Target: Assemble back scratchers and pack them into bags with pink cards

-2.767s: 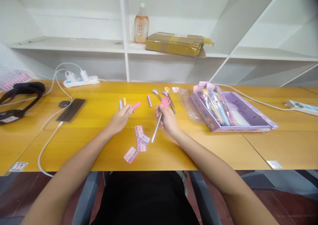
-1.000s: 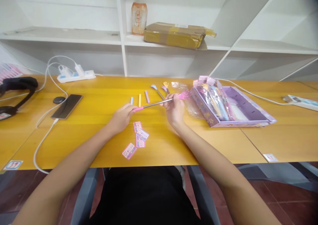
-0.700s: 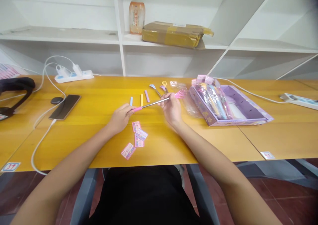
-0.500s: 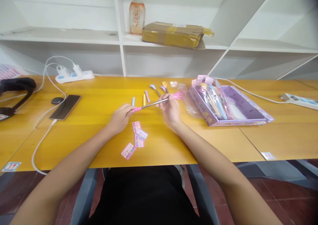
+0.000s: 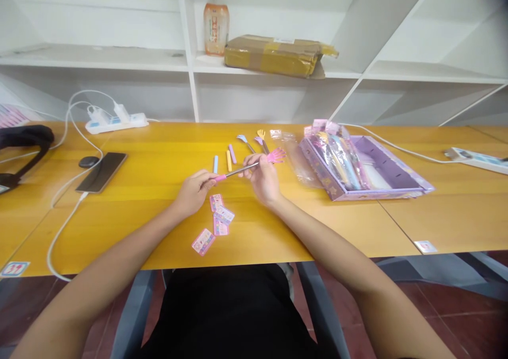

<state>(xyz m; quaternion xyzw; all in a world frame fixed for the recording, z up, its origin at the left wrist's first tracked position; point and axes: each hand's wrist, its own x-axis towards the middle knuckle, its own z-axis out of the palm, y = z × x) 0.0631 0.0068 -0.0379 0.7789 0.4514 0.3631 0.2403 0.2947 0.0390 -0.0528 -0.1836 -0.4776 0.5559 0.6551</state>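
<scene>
I hold a telescopic back scratcher (image 5: pixel 242 169) with a silver rod, a pink hand-shaped head and a pink grip, level above the yellow table (image 5: pixel 151 216). My left hand (image 5: pixel 193 189) pinches the pink grip end. My right hand (image 5: pixel 262 178) is closed on the rod just behind the pink head. Beyond them lie blue, yellow and purple grip sleeves (image 5: pixel 227 159) and further small scratchers (image 5: pixel 254 142). Several pink cards (image 5: pixel 217 219) lie in front of my hands.
A purple box (image 5: pixel 365 168) with packaged items and a clear bag sits at the right. A phone (image 5: pixel 101 171), cables, a power strip (image 5: pixel 115 122) and a black headset (image 5: pixel 21 142) are at the left. A bottle (image 5: pixel 215 18) and a cardboard parcel stand on the shelf.
The pink grip, held apart from the rod at first, now sits on its end. The scratcher has turned level and over the last second has shortened, my right hand moving left toward my left.
</scene>
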